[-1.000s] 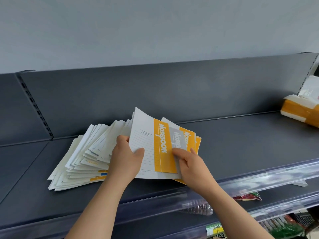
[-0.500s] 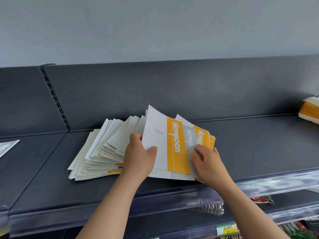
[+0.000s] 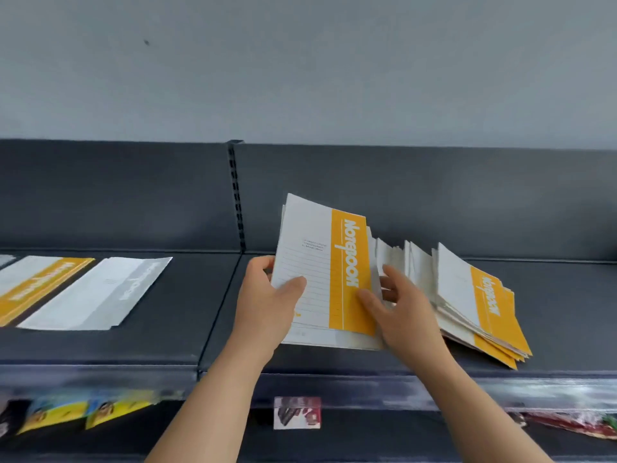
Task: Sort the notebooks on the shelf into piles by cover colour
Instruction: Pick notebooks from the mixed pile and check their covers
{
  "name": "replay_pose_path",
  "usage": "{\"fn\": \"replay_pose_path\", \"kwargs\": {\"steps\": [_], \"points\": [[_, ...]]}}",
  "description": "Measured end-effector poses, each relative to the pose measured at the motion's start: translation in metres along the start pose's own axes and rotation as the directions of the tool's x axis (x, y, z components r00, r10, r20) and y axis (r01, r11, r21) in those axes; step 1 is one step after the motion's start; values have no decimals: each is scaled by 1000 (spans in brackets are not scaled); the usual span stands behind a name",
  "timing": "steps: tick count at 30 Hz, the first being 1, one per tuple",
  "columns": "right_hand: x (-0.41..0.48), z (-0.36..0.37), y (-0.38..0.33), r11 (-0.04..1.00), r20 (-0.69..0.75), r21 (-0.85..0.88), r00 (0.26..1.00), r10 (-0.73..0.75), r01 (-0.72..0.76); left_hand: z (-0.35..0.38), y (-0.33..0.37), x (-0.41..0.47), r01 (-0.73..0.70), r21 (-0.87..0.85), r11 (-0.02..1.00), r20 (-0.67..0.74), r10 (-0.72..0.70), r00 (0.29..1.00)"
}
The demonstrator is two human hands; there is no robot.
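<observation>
My left hand (image 3: 270,302) grips a white notebook with an orange band (image 3: 325,272) by its left edge, raised and tilted above the dark shelf (image 3: 173,332). My right hand (image 3: 399,305) touches the notebook's right edge with its fingers reaching into the fanned pile of notebooks (image 3: 474,302) lying to the right. That pile shows orange-banded covers on top. On the left section of the shelf lie an orange-banded notebook (image 3: 36,285) and a grey-banded notebook (image 3: 100,292), side by side and flat.
The shelf has a dark back panel with a slotted upright (image 3: 237,202) between its two sections. A clear plastic rail (image 3: 334,385) runs along the front edge. Below hang colourful packets (image 3: 83,411) and a small card (image 3: 297,412).
The view has swung left, bringing the two sorted notebooks into sight. My left hand has lifted the orange-banded notebook away from the fanned pile, toward the left.
</observation>
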State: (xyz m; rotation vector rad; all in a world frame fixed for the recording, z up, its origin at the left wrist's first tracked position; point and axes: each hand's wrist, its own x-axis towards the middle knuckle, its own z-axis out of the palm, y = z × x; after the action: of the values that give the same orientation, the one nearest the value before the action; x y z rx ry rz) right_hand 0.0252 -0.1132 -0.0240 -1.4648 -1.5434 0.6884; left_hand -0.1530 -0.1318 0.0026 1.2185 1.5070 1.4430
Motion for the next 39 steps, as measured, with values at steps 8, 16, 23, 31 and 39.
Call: {"fn": "replay_pose_path", "kwargs": {"steps": [8,16,23,31,39], "points": [[-32,145,-91,993,184,74,977,-107,95,-171,-25,-5,25,191,981,-164,7,986],[-71,270,-151,984,310,124,937,-162,129,-307,-59,-12,60,293,954,-200,0,980],[-62,328,-166,994,359,78,928,-98,75,-352,-81,20,101,367,925,-236,-12,972],[-3,355,-165,996,318,-2,944,-86,91,-349,-92,103,61,431,900,-154,6,988],[46,371,-148,946,344,-317,937,54,62,-329,-125,160,55,481,875,-79,-19,997]]}}
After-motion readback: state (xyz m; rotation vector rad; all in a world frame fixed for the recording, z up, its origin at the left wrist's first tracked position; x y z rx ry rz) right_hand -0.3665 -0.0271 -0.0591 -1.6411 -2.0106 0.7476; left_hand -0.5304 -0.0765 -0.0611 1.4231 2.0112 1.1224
